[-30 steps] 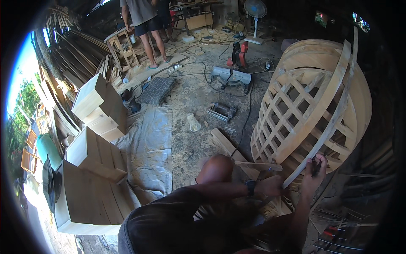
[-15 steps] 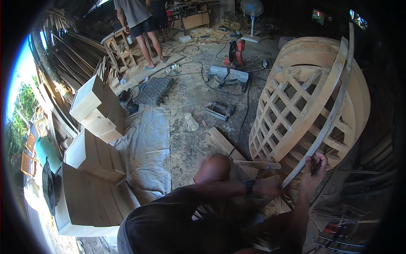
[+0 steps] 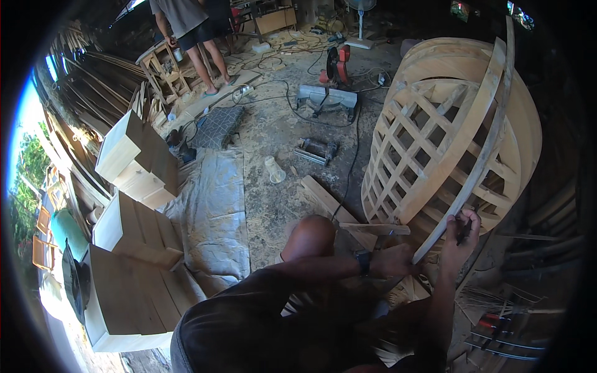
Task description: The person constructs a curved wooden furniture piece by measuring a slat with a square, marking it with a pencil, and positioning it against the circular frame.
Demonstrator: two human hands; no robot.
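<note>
A long, thin, curved wooden strip (image 3: 469, 183) lies along a rounded lattice frame of pale wood (image 3: 413, 146), just outside a wider curved board (image 3: 463, 146). My left hand (image 3: 393, 261), with a dark watch on its wrist, closes around the strip's lower end; its fingertips are mostly hidden. Beside the strip's outer edge, a little higher, is my right hand (image 3: 461, 235). Its fingers are curled, the thumb lies close to the strip, and a small dark thing I cannot make out shows between them.
Wooden offcuts (image 3: 339, 211) lie by my knee. Beyond are a nail gun (image 3: 317, 151), a clear plastic cup (image 3: 274, 170), a miter saw (image 3: 329, 93) and loose cables. Wooden box units (image 3: 134, 280) stand at left. A person (image 3: 193, 37) stands at the far left.
My view has tilted and shifted slightly, so the room sits higher and further left. The right hand's fingers have drawn in slightly by the strip; the left hand stays at its lower end.
</note>
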